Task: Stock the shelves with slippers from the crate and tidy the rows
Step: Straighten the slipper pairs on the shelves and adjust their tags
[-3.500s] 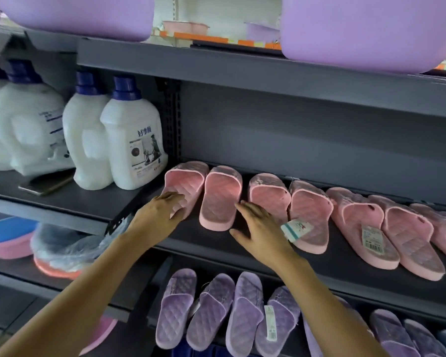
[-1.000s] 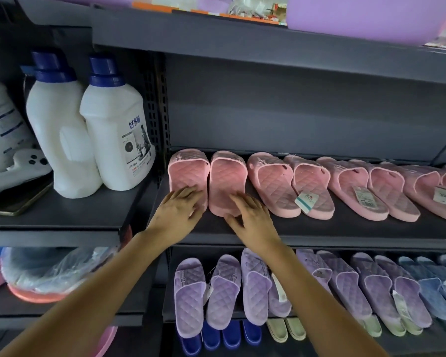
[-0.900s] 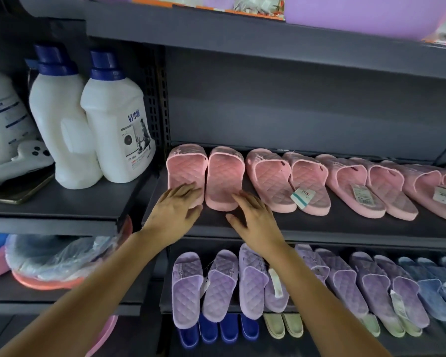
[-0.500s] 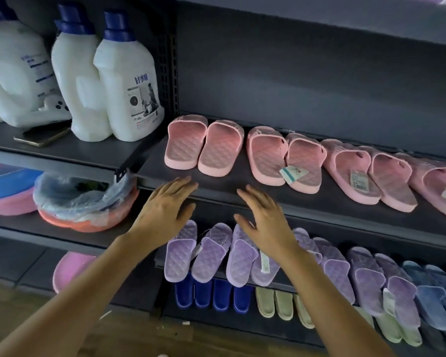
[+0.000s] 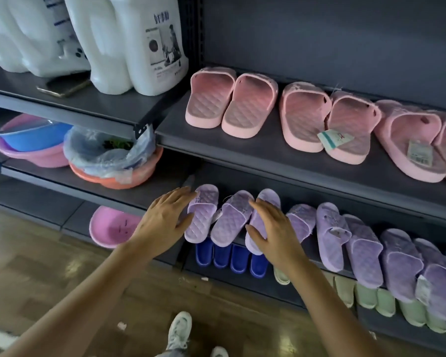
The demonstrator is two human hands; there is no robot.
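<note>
**Purple Row, Left End: Squaring the First Three Slippers**

Head view. We find the purple slippers (image 5: 358,256) in a row on the middle shelf (image 5: 310,249), ahead of and below the hands. The crate is not in view. The left hand (image 5: 165,220) has its fingers straight, with the fingertips touching the outer flank of the leftmost slipper (image 5: 201,213). The right hand (image 5: 274,234) lies spread and flat over the third slipper (image 5: 271,197), thumb against its left side. Neither hand grips anything. The second slipper (image 5: 232,217) sits uncovered between the two hands.

Each slipper's long axis runs front to back, toe toward the rear of the shelf. These three are skewed, with toes leaning right, and they crowd one another. The left hand is nearer the first slipper and the right hand is nearer the third.

Edges and room:
- **Left:** the perforated upright (image 5: 192,34) marks the left limit of the bay, so we judge that little room remains that way.
- **Right:** the fourth slipper (image 5: 300,220) lies just beside the right hand.
- **Front:** the heels project past the shelf lip, above the blue slippers (image 5: 229,256). We judge that a rearward push is safer than a forward pull.
- **Above:** the upper shelf (image 5: 242,150), which carries the pink slippers (image 5: 209,99), limits lift height.
</note>
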